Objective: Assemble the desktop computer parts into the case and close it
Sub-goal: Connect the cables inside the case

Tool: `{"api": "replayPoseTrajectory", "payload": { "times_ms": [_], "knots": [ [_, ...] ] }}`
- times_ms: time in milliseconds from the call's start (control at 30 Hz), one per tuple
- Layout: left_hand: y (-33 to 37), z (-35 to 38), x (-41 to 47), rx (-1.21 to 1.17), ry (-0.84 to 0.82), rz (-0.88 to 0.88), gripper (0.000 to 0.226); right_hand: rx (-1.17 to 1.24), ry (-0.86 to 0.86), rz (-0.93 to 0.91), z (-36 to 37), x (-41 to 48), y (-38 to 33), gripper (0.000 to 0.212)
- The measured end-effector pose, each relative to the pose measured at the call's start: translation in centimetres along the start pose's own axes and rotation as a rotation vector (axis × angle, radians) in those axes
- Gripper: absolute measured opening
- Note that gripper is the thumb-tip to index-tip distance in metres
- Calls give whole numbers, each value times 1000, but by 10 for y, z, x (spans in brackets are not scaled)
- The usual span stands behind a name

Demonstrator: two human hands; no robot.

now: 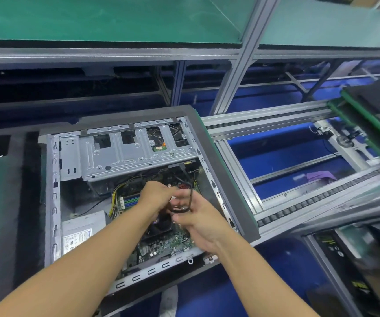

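Observation:
An open desktop case [54,202] lies on its side with no side panel on it. Inside are a silver drive cage [116,154], a green motherboard [161,243], a power supply [81,229] at the lower left and yellow-black power wires [118,193]. Over the middle of the board, my left hand [154,195] and my right hand [198,220] meet. Both hold a looped black cable [184,207] that runs up toward the drive cage. My right hand's fingers curl round the loop; my left hand pinches it near a small connector.
The case rests on a dark pallet [228,179] on a roller conveyor [298,211]. Another pallet with a black case [372,115] sits at the right, and black boxes [344,259] lie at the lower right. An aluminium frame with green shelves [116,19] stands behind.

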State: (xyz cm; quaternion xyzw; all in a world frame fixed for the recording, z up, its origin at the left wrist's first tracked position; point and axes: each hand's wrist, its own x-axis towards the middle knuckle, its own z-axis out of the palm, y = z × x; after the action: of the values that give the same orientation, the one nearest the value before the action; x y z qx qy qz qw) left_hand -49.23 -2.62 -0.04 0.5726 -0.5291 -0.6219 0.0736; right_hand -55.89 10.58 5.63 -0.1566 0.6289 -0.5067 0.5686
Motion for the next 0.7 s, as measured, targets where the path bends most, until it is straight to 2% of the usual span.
{"api": "replayPoseTrajectory", "payload": {
  "times_ms": [67,100,167,233,333,433,533,633,700],
  "knots": [
    [2,2,1,1,-27,-23,21,-298,96,-102,2,3,-4,44],
    [3,2,2,26,-22,-33,18,-371,111,-162,3,5,-5,42],
    [4,1,4,132,2,-39,18,-409,87,-236,4,14,-8,38],
    [8,-1,3,175,0,-45,22,-412,107,-225,1,27,-11,32],
    [13,-6,4,91,-89,-79,27,-522,118,-221,-5,42,-11,23],
    [15,-9,5,30,-191,-105,14,-499,129,-249,-4,48,-7,17],
    [12,-11,7,-42,-298,-105,28,-641,156,-340,-4,52,-7,13],
    [11,-15,5,-72,-405,-88,31,-833,172,-390,-7,55,-6,10],
    [10,-18,7,-57,-439,-31,32,-875,201,-366,-9,57,-7,10]
  ]
}}
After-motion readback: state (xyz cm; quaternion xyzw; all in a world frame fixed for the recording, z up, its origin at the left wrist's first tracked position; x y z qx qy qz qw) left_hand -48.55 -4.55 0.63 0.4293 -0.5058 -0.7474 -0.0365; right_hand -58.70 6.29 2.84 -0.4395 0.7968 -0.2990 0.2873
